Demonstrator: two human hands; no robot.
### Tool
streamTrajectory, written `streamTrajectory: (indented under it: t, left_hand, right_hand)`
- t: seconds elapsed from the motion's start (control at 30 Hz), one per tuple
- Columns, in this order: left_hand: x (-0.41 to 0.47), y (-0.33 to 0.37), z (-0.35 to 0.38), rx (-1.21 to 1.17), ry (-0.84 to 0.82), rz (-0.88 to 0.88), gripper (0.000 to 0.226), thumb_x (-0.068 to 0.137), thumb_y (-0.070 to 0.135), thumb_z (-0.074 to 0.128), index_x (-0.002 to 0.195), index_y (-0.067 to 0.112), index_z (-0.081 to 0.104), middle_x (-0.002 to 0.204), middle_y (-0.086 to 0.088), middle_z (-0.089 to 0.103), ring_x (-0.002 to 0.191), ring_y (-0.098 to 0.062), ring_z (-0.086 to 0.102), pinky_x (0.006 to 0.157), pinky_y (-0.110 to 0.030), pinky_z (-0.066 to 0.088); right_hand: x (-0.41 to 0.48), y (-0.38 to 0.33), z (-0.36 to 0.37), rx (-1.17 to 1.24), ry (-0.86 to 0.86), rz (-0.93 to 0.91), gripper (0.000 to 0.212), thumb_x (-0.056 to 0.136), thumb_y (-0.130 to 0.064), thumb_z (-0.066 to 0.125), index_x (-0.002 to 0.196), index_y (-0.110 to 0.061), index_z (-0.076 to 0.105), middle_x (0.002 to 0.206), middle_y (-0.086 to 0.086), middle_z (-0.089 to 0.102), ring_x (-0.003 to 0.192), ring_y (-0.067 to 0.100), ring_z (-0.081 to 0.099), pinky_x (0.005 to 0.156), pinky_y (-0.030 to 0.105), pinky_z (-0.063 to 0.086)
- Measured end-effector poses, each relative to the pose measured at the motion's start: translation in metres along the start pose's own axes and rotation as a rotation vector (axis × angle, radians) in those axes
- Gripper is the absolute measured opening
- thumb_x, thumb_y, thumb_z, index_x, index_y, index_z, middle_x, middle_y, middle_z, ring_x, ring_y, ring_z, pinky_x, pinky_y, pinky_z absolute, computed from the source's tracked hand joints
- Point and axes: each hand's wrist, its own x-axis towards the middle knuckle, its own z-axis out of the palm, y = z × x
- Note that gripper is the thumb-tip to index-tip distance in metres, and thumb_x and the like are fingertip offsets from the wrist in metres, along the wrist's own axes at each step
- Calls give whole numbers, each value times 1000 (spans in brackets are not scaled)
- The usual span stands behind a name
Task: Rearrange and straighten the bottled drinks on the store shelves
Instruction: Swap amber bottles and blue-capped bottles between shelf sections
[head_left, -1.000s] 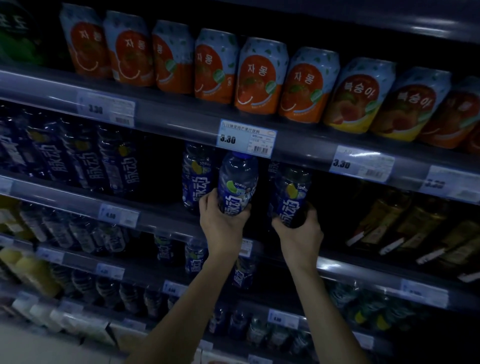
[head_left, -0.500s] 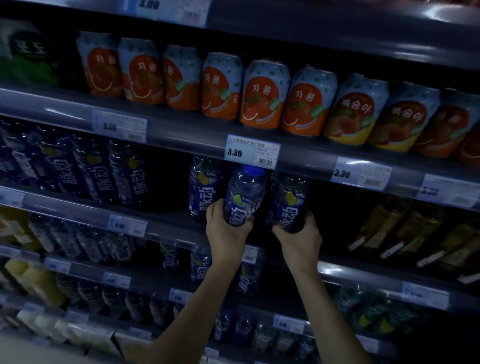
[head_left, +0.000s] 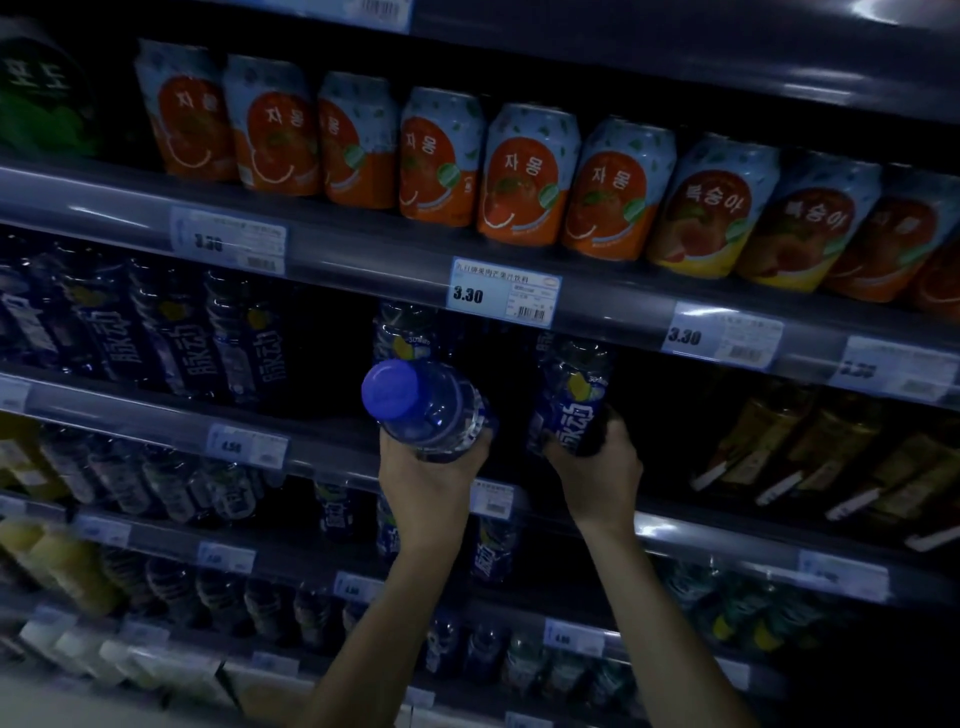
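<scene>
My left hand (head_left: 425, 486) grips a blue-labelled drink bottle (head_left: 434, 415) by its lower body. The bottle is out of the shelf and tipped toward me, so its blue cap (head_left: 389, 388) faces the camera. My right hand (head_left: 597, 473) holds the base of a second blue bottle (head_left: 569, 395), which stands upright at the front of the second shelf (head_left: 332, 441). A third blue bottle (head_left: 402, 338) stands behind, partly hidden by the tipped one.
A row of the same blue bottles (head_left: 156, 327) fills the shelf's left end, with a dark gap between it and my hands. Orange and peach cans (head_left: 519, 176) line the shelf above. Amber bottles (head_left: 810, 441) stand to the right. Lower shelves hold more drinks.
My left hand has pulled its bottle out of the shelf and tipped it toward me, cap now facing the camera. The right hand stays on its upright bottle.
</scene>
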Motion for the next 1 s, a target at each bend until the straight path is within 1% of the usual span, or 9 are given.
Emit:
streamTrajectory:
  t: [0.1, 0.2, 0.3, 0.4, 0.5, 0.57, 0.7, 0.87, 1.0]
  left_hand:
    - [0, 8, -10, -9, -10, 39, 70, 64, 21, 87, 124, 27, 53, 121, 4, 61, 109, -8, 58, 94, -26, 50]
    - [3, 14, -21, 11, -22, 82, 62, 65, 20, 87, 109, 46, 52, 115, 5, 60, 104, -3, 59, 84, -13, 49]
    - [6, 19, -33, 57, -10, 93, 61, 65, 21, 87, 99, 55, 49, 112, 5, 60, 99, -3, 60, 80, -16, 49]
    - [10, 21, -46, 101, -27, 94, 51, 66, 22, 86, 92, 47, 50, 106, 6, 57, 91, -2, 59, 74, -16, 48]
    - [16, 21, -61, 159, -32, 76, 39, 65, 27, 86, 86, 32, 53, 94, 9, 49, 77, -4, 54, 68, -24, 49]
    - [19, 22, -69, 193, -40, 66, 38, 66, 28, 85, 89, 26, 55, 92, 10, 47, 73, 0, 50, 65, -15, 43]
    - [24, 21, -88, 214, -48, 41, 41, 68, 27, 85, 98, 28, 57, 100, 9, 50, 81, 3, 53, 63, -12, 41]
    - [29, 12, -108, 278, -44, 23, 47, 67, 29, 85, 106, 21, 59, 105, 6, 52, 89, -10, 58, 68, -16, 44]
    - [33, 8, -121, 284, -47, 4, 48, 67, 24, 85, 108, 19, 60, 105, 7, 50, 90, -8, 58, 68, -15, 43]
  right_hand:
    - [-1, -1, 2, -12, 20, -1, 63, 72, -27, 81, 128, -11, 55, 110, -1, 68, 99, 11, 63, 78, 18, 43]
    - [-3, -5, 7, -17, 4, -3, 64, 72, -26, 82, 127, -11, 55, 110, 0, 68, 97, 10, 62, 78, 17, 42]
    - [-5, -10, 17, -1, -23, 1, 63, 71, -25, 83, 126, -12, 55, 109, 0, 68, 97, 11, 62, 78, 18, 43]
    - [-9, -16, 27, 12, -44, -3, 62, 72, -27, 82, 126, -14, 55, 111, -1, 67, 102, 14, 63, 82, 20, 45]
    - [-13, -23, 38, 36, -56, 6, 60, 73, -27, 82, 125, -15, 55, 110, -2, 67, 102, 13, 63, 83, 20, 45]
    - [-17, -28, 45, 33, -63, 6, 60, 73, -27, 81, 126, -13, 55, 112, -1, 67, 100, 12, 62, 81, 17, 43]
    - [-24, -38, 58, 63, -79, 10, 59, 75, -26, 80, 126, -11, 54, 111, 0, 67, 96, 9, 60, 79, 16, 42]
    - [-31, -47, 74, 79, -86, -9, 62, 77, -27, 79, 130, -11, 51, 110, -2, 65, 97, 7, 58, 79, 16, 43]
    - [-33, -48, 85, 100, -75, -6, 67, 75, -30, 80, 132, -11, 49, 113, 1, 67, 104, 15, 63, 89, 29, 51]
